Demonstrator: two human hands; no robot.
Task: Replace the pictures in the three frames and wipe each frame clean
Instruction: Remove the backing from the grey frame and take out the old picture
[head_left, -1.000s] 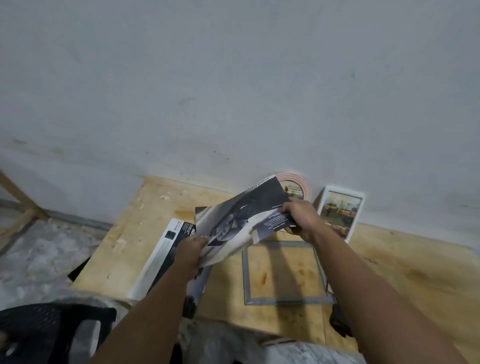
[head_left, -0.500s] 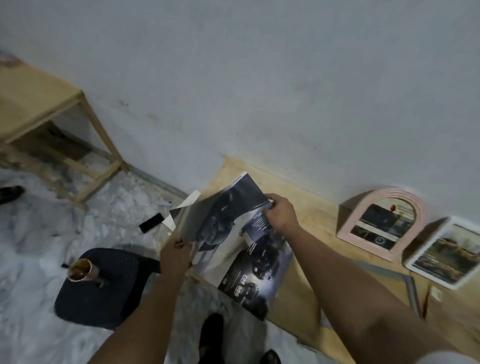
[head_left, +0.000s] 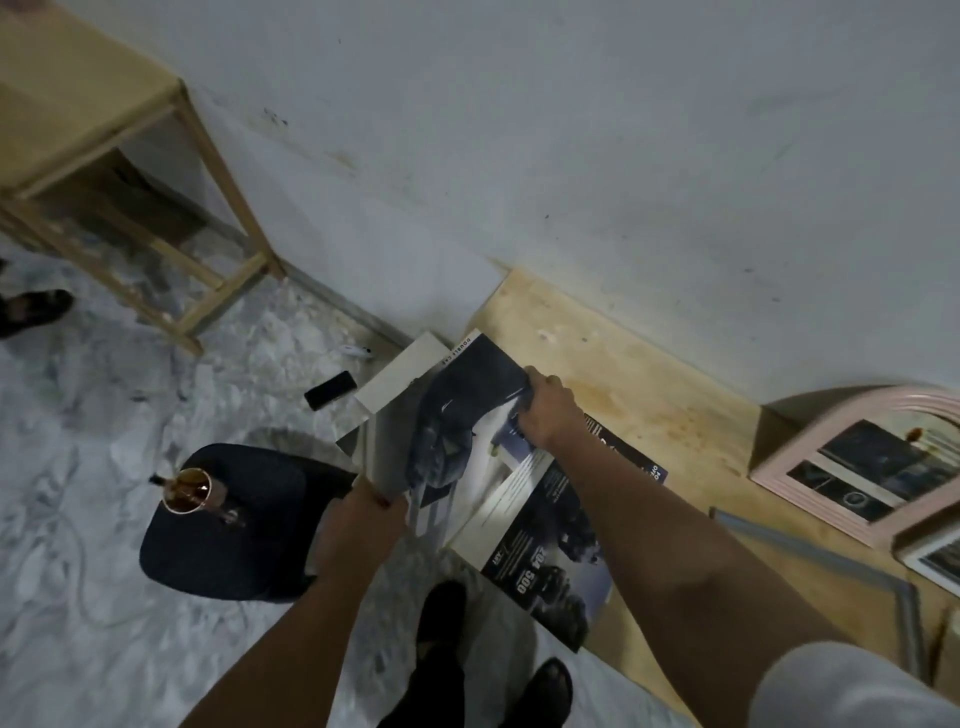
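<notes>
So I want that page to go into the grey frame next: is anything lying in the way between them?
The right arm crosses that stretch of table; nothing else shows between the page held in both hands and the grey frame, which is only partly in view.

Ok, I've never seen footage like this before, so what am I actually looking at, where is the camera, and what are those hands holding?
There is no machine here: a person wears one wide-angle camera on the head, looking down at their own bare arms. The left hand grips the lower edge of a magazine page, and the right hand pinches its upper part, over an open magazine lying at the edge of a wooden table. On the table a pink arched frame leans at the wall, with a white frame beside it and a grey frame lying flat. A dark stool on the floor carries a glass cup.
</notes>
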